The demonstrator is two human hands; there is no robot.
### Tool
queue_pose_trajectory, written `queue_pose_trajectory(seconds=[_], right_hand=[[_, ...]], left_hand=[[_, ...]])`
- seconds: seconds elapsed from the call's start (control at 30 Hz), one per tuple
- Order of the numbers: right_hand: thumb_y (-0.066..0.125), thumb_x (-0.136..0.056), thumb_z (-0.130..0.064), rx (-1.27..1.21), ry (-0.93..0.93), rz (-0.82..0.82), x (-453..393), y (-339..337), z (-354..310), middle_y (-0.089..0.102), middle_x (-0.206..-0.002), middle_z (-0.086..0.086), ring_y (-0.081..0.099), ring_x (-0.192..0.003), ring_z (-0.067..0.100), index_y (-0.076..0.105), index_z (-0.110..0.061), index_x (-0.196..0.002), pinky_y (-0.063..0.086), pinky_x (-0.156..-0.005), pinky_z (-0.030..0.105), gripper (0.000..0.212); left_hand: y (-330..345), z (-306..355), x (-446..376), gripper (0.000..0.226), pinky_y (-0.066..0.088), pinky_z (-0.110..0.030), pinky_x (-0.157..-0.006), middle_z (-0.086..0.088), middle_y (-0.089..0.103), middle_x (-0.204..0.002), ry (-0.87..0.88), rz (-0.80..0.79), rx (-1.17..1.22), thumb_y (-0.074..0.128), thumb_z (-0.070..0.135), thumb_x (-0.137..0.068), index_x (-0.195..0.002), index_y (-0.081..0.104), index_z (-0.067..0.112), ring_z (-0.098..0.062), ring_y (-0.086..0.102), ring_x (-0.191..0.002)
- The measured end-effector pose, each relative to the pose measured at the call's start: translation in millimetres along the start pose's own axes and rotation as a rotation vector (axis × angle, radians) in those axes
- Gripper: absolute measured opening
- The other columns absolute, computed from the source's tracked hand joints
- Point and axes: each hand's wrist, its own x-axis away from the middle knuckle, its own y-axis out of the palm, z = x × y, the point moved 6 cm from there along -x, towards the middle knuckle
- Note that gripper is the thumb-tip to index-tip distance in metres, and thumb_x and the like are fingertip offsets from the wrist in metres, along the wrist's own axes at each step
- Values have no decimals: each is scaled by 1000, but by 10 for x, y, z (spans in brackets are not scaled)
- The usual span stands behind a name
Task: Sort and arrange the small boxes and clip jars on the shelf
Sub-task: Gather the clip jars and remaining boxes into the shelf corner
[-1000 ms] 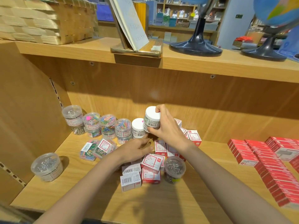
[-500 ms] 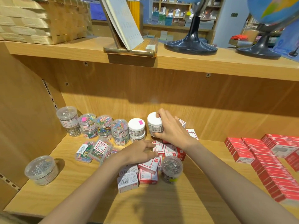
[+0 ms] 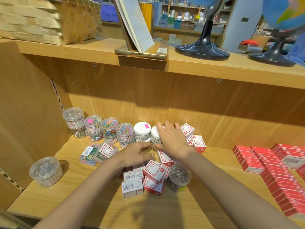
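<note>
White jar [image 3: 156, 134]: stands at the right end of the jar row against the back wall, touching its white-lidded twin [image 3: 142, 133] — upright, lid on.
Right hand [image 3: 171, 139]: fingers straight and spread, lying over the jar's right side and top; nothing is pinched.
Left hand [image 3: 137, 153]: low, in front of the row, fingers loosely bent — whether the tips hold anything I cannot tell, the blur is heavy there.
Handling: likely light but dense with clips; hard smooth plastic, a little slippery. Best taken round the wall below the lid, not by the lid alone.
Clear jars [image 3: 109, 129]: rigid see-through cylinders, coloured clips inside, paper labels.
Boxes [image 3: 154, 171]: small red-and-white card cuboids in a loose heap — light, corners crush easily; grip across the flat faces.
Shelf [image 3: 82, 195]: wood-grain laminate, smooth, so things slide.
</note>
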Motion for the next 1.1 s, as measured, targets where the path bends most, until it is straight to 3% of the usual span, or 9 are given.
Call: queue_pose_trajectory(seconds=[0.17,0.3,0.4,0.53,0.67,0.93,1.1], right_hand=[[60,-84,-24,-15,-45,29,50,-116,55,37,-129,11,36,-115,29,38,-16,-126,28,-94,43,48],[56,-87,-22,-17,-20,56,71,-91,63,44,-124,7,38,-114,28,38,-18,-127,23,-99,44,44],[57,-86,-22,-5,-16,59,77,-84,65,43,-127,7,37,-117,28,37,-18,-129,19,-105,46,48],[67,-79,-26,-110,-137,101,73,-125,-31,38,-133,7,35,-122,26,34,-20,-134,9,-112,44,65],[69,-78,-25,-106,-202,77,-6,-61,-156,35,-138,6,36,-122,26,25,-25,-140,15,-110,43,76],[70,-77,-22,-54,-103,159,-142,75,-241,47,-124,10,44,-110,30,43,-16,-129,32,-94,42,58],[76,-69,-32,-108,-213,230,-174,8,-403,45,-130,13,43,-117,31,46,-12,-126,31,-101,43,68]], left_hand=[[-37,-56,37,50,37,-20,-97,2,51,-134,-44,63,-54,56,28,-91,-137,43,16,-9,48,-120],[-131,-63,141,55,33,-16,-86,2,49,-136,-28,176,-125,54,27,-92,-142,35,16,-11,47,-120],[-151,-23,203,56,31,-18,-88,1,42,-141,5,263,-169,51,24,-93,-144,29,17,-14,41,-125],[-258,-38,319,41,32,-19,-90,0,50,-131,61,451,-150,51,16,-92,-132,47,13,-16,47,-117],[-465,-139,482,27,36,-27,-89,-5,58,-112,49,642,-221,51,6,-88,-113,61,7,-23,51,-107],[-392,-255,406,52,25,-24,-101,1,37,-140,4,411,-360,51,19,-90,-139,37,11,-18,35,-126],[-484,-420,616,48,30,-37,-99,-6,55,-122,21,566,-435,39,33,-83,-120,59,8,-28,48,-116]])
